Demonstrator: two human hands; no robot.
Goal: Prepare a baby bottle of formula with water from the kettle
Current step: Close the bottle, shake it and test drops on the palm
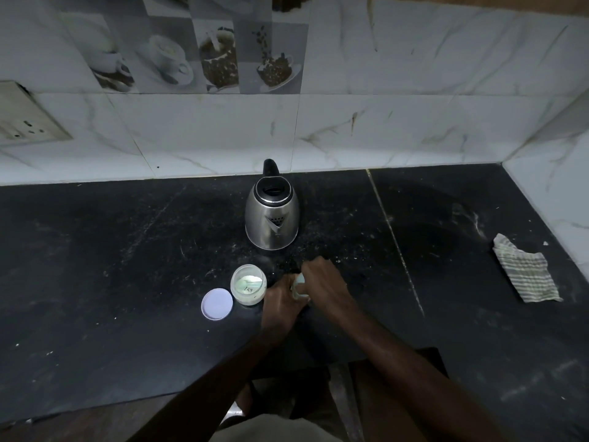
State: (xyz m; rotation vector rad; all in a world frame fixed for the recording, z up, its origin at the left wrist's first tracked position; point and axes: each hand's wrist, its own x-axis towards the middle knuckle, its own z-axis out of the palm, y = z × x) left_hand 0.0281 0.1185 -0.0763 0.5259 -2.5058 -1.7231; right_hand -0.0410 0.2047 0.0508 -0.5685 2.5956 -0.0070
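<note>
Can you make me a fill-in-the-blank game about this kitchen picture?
1. The kettle stands on the ___ counter.
2. The round lid lies ___ the open jar.
3. Both hands, left hand and right hand, hold the ___.
4. The striped ___ lies far right.

Answers: black; beside; bottle; cloth

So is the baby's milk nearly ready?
Partly. The powder jar is open, lid beside it, scoop inside. Both hands, left and right, grip the bottle; I can't see what's inside. The kettle stands shut behind.
</note>
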